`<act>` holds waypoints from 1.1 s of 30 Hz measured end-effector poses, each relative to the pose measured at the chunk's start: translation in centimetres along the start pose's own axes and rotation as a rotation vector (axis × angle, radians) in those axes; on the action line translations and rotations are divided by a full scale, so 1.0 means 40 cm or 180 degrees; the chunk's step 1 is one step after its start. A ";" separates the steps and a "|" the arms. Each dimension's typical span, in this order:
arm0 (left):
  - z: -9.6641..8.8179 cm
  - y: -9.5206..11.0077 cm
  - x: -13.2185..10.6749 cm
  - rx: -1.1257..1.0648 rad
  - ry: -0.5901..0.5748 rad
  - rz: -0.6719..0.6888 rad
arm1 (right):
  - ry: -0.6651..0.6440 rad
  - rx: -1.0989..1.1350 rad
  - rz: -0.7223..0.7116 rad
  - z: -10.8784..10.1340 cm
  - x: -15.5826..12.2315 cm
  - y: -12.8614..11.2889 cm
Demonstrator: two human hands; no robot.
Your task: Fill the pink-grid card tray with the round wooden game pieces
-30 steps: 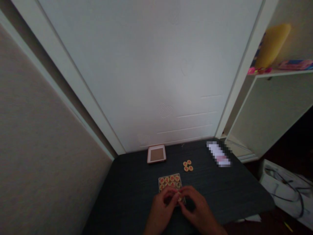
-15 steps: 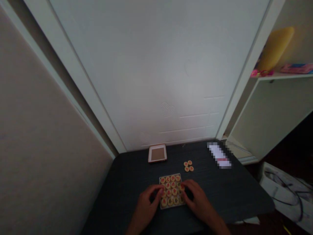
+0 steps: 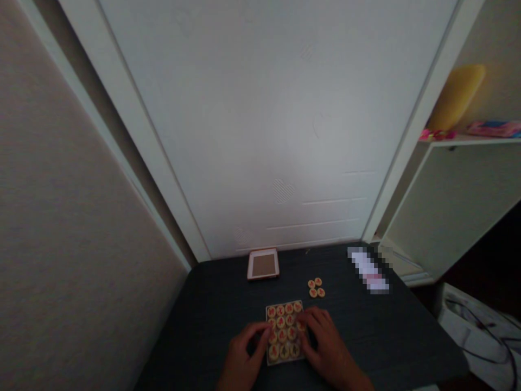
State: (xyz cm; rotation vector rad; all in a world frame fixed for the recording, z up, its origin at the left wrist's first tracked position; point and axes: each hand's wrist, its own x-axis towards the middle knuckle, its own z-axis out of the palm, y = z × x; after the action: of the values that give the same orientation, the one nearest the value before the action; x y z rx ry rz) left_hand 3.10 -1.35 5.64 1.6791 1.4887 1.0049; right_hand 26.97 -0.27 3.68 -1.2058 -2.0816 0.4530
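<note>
A shallow square box (image 3: 285,361) filled with rows of round xiangqi pieces (image 3: 282,335), most marked in red, lies on the dark table. At its left side, my left hand (image 3: 246,353) has thumb and forefinger closed on the box's edge, by the left column of pieces. My right hand (image 3: 323,345) is over the right side of the box, thumb and fingers pinching one xiangqi piece (image 3: 301,325) above the right column. That hand hides part of the right column. Several loose xiangqi pieces (image 3: 316,288) sit grouped on the table beyond the right hand.
A box lid (image 3: 264,265) with a pale rim and brown centre lies at the table's back, near the white panel (image 3: 260,136). A blurred-out white item (image 3: 368,269) is at the back right. Beyond the table's right edge stands a white box with cables (image 3: 476,331).
The view has tilted up a little, so everything sits lower. My right hand has shifted slightly left over the box with its piece. My left hand stays at the box's left edge.
</note>
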 end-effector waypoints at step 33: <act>0.043 -0.056 -0.029 0.0602 0.0304 0.0679 | 0.0270 0.1463 0.0914 0.017 -0.011 -0.032</act>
State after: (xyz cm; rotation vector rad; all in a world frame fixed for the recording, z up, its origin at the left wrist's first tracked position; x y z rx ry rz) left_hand 3.48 -2.19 2.73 1.9824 1.5296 1.0980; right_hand 25.84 -1.29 3.78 -1.2149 -1.6144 0.9380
